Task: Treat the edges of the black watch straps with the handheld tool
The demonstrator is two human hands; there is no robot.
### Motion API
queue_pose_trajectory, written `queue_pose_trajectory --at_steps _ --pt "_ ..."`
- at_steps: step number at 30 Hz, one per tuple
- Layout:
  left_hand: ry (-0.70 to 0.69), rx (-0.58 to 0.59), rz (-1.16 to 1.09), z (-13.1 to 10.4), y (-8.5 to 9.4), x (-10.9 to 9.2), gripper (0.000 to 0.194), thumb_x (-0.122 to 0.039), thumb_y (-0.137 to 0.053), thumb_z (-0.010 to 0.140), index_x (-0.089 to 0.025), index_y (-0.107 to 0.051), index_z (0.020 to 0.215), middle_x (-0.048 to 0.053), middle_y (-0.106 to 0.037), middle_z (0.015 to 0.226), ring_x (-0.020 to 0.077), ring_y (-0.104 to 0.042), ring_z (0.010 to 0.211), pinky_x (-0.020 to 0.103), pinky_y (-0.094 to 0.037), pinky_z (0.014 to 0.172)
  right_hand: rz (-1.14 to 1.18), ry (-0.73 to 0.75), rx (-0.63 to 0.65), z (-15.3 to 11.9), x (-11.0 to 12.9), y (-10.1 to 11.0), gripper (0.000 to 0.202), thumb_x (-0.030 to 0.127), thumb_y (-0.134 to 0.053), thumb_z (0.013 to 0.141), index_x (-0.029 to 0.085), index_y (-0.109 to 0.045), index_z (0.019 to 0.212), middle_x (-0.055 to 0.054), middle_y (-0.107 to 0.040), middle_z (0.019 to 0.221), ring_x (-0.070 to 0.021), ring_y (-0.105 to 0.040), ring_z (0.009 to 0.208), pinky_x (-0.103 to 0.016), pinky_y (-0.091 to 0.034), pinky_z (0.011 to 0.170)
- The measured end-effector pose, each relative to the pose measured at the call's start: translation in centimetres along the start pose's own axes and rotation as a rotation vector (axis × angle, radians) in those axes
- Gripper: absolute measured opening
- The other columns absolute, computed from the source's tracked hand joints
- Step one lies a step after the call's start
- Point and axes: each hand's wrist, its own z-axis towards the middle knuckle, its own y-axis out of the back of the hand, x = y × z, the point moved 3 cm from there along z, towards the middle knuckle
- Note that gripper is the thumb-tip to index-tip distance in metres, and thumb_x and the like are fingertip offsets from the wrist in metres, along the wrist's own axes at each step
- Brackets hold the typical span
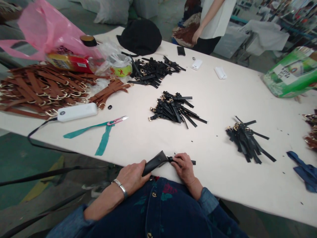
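My left hand (133, 177) is wrapped round a wide, flat black leather-like piece (156, 162) at the table's front edge. Its far end points up and to the right. At that end, the fingers of my right hand (183, 167) pinch a short black strap (193, 162), whose tip sticks out to the right. The strap meets or nearly meets the wide piece; the exact join is too small to tell. Beyond my hands lies a pile of black buckle straps (174, 107), with another bundle of black straps (245, 138) to the right.
Thread snips (116, 121) with green cloth strips and a white power bank (78, 112) lie on the left. Brown straps (37, 87), a pink bag (49, 29) and a black cap (141, 36) sit behind. A green bag (292, 72) stands right; a person (215, 19) stands beyond the table.
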Motion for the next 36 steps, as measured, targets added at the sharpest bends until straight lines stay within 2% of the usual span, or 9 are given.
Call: queue_pose_trajectory --at_steps 9,14,19,22,26,30,36 --pt "-0.046 -0.03 0.05 0.3 -0.1 -0.4 0.036 -0.051 -0.035 0.076 -0.021 -0.048 0.092 0.007 -0.065 0.079 0.0219 -0.06 0.073 0.031 -0.042 0.062 0.047 0.059 0.02 0.2 0.3 -0.1 0.013 0.019 -0.049 0.082 0.021 -0.061 0.078 -0.004 -0.057 0.082 -0.0177 -0.048 0.081 -0.036 -0.038 0.072" --pt "-0.04 -0.041 0.021 0.5 -0.5 0.0 0.037 -0.053 -0.034 0.075 -0.022 -0.049 0.091 0.007 -0.065 0.078 0.022 -0.061 0.072 0.031 -0.042 0.061 0.101 -0.006 0.077 0.8 0.7 0.4 0.011 0.017 -0.044 0.082 0.019 -0.055 0.079 -0.005 -0.055 0.085 -0.0183 -0.047 0.085 -0.036 -0.039 0.077" --pt "-0.034 -0.034 -0.016 0.6 -0.4 0.3 0.037 -0.053 -0.034 0.075 -0.022 -0.05 0.09 0.006 -0.064 0.077 0.0208 -0.06 0.07 0.029 -0.041 0.06 0.176 -0.093 0.038 0.9 0.6 0.6 0.011 0.016 -0.042 0.083 0.019 -0.052 0.079 -0.006 -0.054 0.089 -0.0173 -0.047 0.087 -0.034 -0.04 0.079" --pt "-0.025 -0.033 -0.015 0.5 -0.2 0.4 0.038 -0.053 -0.034 0.075 -0.022 -0.05 0.09 0.007 -0.064 0.078 0.0207 -0.06 0.071 0.029 -0.041 0.06 0.198 -0.046 0.046 0.7 0.4 0.6 0.011 0.019 -0.047 0.081 0.02 -0.055 0.087 -0.005 -0.054 0.09 -0.0176 -0.048 0.088 -0.034 -0.041 0.078" --pt "-0.023 -0.017 -0.014 0.2 0.0 0.4 0.039 -0.053 -0.033 0.076 -0.021 -0.05 0.092 0.007 -0.064 0.08 0.0204 -0.06 0.072 0.029 -0.041 0.061 0.067 0.068 0.07 0.4 0.4 0.3 0.026 0.023 -0.056 0.076 0.025 -0.057 0.102 -0.006 -0.055 0.097 -0.02 -0.048 0.091 -0.037 -0.04 0.076" --pt "-0.011 -0.003 0.015 0.1 0.2 -0.2 0.039 -0.052 -0.035 0.076 -0.021 -0.05 0.092 0.007 -0.064 0.08 0.0217 -0.06 0.074 0.03 -0.042 0.063 -0.03 0.09 0.059 0.3 0.4 -0.2 0.019 0.024 -0.054 0.079 0.027 -0.062 0.096 -0.005 -0.058 0.089 -0.0187 -0.049 0.085 -0.036 -0.04 0.073" --pt "-0.013 0.001 0.044 0.0 0.2 -0.2 0.038 -0.052 -0.034 0.076 -0.021 -0.049 0.093 0.008 -0.064 0.081 0.0218 -0.06 0.075 0.031 -0.042 0.064 0.06 0.036 0.028 1.0 0.7 -0.4 0.014 0.022 -0.048 0.082 0.021 -0.062 0.083 -0.005 -0.059 0.082 -0.0176 -0.05 0.08 -0.033 -0.041 0.07"
